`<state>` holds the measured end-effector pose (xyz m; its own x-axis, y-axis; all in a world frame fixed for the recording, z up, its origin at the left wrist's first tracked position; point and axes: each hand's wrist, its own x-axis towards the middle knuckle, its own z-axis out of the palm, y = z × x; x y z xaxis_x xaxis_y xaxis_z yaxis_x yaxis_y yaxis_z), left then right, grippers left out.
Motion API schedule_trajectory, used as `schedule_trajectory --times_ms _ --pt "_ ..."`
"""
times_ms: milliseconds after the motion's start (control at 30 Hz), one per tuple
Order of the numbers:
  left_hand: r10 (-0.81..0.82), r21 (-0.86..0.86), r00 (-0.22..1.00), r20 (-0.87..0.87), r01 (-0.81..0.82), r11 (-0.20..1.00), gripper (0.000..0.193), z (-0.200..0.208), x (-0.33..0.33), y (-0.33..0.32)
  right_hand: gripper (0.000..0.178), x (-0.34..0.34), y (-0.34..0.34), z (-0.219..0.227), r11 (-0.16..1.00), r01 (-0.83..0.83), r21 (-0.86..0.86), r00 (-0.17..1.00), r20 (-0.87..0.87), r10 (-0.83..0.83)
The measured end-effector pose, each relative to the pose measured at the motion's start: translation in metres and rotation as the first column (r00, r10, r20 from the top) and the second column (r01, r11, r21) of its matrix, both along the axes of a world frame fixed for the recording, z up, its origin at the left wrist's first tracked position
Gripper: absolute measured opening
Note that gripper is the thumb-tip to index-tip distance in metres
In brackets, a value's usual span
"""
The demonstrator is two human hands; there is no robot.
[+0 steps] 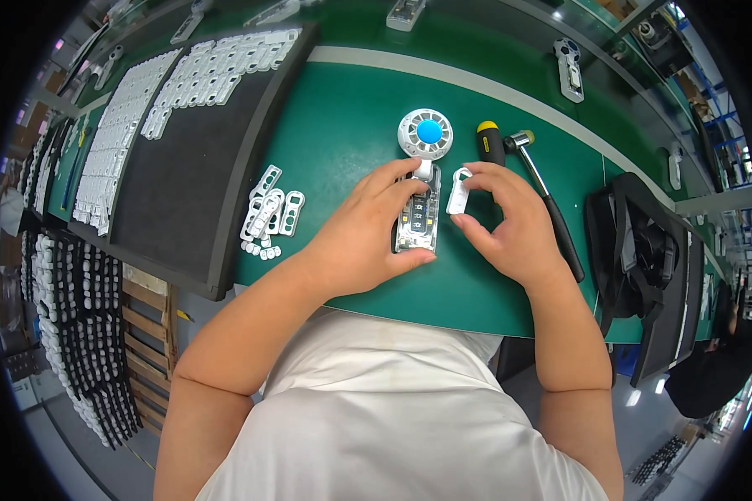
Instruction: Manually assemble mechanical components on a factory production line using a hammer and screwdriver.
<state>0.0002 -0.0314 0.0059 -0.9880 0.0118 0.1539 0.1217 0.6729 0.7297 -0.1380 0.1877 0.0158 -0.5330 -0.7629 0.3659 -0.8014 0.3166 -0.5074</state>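
Note:
A handheld fan lies on the green worktable, its round white head (410,138) with a blue centre pointing away from me. Its clear handle (418,219) shows circuit parts inside. My left hand (355,225) is closed around the handle, with fingers over its upper part and the thumb at its lower end. Just right of the handle, my right hand (516,221) pinches a small white cover plate (457,196) between fingers and thumb. The plate is tilted up and apart from the fan. Several loose white cover pieces (291,213) and small white buttons (267,252) lie to the left.
A black tray (184,184) with rows of white parts (217,71) stands at the left. Beyond my right hand lie a yellow-and-black screwdriver (490,142) and a hammer (560,225). A black bag (614,250) sits further right. More fans (569,73) rest on the green strip behind.

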Motion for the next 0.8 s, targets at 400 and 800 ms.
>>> schedule_trajectory --times_ms 400,800 --pt "-0.071 0.089 0.996 -0.054 0.076 0.993 0.085 -0.006 -0.004 -0.004 0.045 0.005 -0.005 0.0 0.994 -0.105 -0.017 0.991 -0.08 0.103" --pt "-0.007 0.1 0.999 -0.047 0.012 0.995 0.11 -0.012 0.0 -0.003 0.04 0.017 -0.023 0.006 0.984 -0.168 0.062 0.977 -0.122 0.174"
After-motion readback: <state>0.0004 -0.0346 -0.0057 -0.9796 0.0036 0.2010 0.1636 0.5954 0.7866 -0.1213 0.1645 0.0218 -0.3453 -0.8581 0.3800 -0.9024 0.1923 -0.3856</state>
